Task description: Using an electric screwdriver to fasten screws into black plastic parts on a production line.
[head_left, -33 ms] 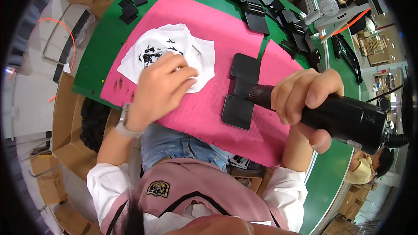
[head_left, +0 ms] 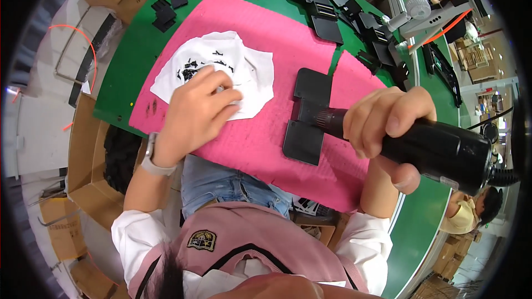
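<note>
Firstly, white cloth [head_left: 256, 86], bearing loose black pieces [head_left: 189, 72]; left hand [head_left: 194, 112] bent over them, whether pinching any, cannot tell; a careless sweep could scatter them. Next, black plate assembly [head_left: 306, 112], on pink mat [head_left: 260, 27]. Lastly, black corded tool [head_left: 443, 149], right hand [head_left: 385, 127] wrapped round it; tilting might scrape the assembly.

I've got a black electric screwdriver [head_left: 443, 152], thick body, corded at rear, held slanted, nose at the middle of a black plate [head_left: 309, 111]; can't tell if touching. Plate flat on pink mat [head_left: 249, 149], two wide panels, narrower middle. Left of it I see small black screws [head_left: 190, 71], part heaped, part scattered, on rumpled white cloth [head_left: 257, 83].
</note>
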`<state>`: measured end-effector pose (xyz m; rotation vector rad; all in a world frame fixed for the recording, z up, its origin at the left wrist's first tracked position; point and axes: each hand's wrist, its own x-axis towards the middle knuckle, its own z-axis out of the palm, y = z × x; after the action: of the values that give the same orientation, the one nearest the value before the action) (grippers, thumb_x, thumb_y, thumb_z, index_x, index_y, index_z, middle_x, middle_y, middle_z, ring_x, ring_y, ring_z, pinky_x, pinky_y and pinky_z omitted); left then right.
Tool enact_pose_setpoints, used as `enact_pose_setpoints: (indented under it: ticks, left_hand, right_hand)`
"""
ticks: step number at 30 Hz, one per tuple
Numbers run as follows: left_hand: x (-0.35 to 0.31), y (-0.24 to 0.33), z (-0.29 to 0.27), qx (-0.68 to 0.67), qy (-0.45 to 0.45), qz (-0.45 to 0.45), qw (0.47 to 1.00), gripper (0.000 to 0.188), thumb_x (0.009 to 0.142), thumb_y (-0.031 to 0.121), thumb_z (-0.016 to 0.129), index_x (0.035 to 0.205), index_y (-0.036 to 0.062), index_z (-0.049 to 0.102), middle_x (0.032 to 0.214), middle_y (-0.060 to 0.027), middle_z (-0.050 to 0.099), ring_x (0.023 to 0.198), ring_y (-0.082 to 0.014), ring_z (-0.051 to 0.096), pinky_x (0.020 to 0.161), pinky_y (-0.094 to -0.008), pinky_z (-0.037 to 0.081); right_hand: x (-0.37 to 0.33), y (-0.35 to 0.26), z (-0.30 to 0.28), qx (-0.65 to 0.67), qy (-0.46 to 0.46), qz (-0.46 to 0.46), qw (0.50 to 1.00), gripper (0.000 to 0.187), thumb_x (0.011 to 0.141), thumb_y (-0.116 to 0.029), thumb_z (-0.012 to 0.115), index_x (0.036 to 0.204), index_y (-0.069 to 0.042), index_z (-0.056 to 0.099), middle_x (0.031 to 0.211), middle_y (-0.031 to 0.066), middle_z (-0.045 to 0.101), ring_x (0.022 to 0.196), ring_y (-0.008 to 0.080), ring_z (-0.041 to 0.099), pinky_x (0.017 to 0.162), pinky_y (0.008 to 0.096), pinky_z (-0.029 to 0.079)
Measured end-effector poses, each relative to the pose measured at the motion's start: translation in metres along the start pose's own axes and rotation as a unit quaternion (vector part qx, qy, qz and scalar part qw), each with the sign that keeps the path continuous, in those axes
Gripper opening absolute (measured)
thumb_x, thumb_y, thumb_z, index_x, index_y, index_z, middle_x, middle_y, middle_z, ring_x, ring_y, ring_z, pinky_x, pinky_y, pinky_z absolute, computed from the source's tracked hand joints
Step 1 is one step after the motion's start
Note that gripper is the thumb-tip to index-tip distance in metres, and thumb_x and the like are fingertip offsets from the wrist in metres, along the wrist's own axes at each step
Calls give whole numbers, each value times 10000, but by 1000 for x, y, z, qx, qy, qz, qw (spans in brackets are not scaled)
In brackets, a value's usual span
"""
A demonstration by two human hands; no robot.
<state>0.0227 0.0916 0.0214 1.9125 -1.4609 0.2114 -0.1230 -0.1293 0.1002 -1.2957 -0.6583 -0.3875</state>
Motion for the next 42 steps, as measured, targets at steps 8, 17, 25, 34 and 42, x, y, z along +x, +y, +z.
enact_pose_setpoints:
  ticks: [8,17,25,34,42]
  left_hand:
    - [-7,-24,-2,-24,-72,-18,997,99,706,28,669,769,21,593,796,-77,535,768,-258,508,674,-351,423]
    - [3,5,15,-256,2,-113,960,81,845,15,578,913,-6,538,810,-79,569,799,-183,567,714,-288,451]
    - [21,40,42,-636,-55,-258,726,160,871,38,613,1006,-46,614,866,-70,631,753,-122,632,650,-217,513]
    - [17,29,52,-643,-68,-227,728,202,810,0,672,1001,-51,629,900,-99,639,801,-151,645,703,-242,535]
    - [18,40,58,-431,-78,-199,877,612,727,138,775,1246,25,470,1036,-63,541,848,-113,518,699,-245,452]
  right_hand:
    - [2,8,-5,-41,-36,43,998,443,704,-194,734,1008,-55,443,650,40,535,480,147,512,500,284,441]
    - [4,0,-5,-26,24,-21,999,471,822,-428,642,1048,-100,389,644,-6,509,471,115,504,563,288,456]
    - [-1,0,-15,55,50,-103,992,483,849,-501,584,1091,-108,443,669,0,514,514,123,536,615,318,459]
    - [-5,7,-13,75,93,-79,990,491,860,-509,552,1112,-102,442,686,5,498,508,131,511,617,328,445]
    - [-12,-7,-34,-26,131,11,991,450,860,-450,531,1066,-58,452,617,19,472,431,122,450,526,303,419]
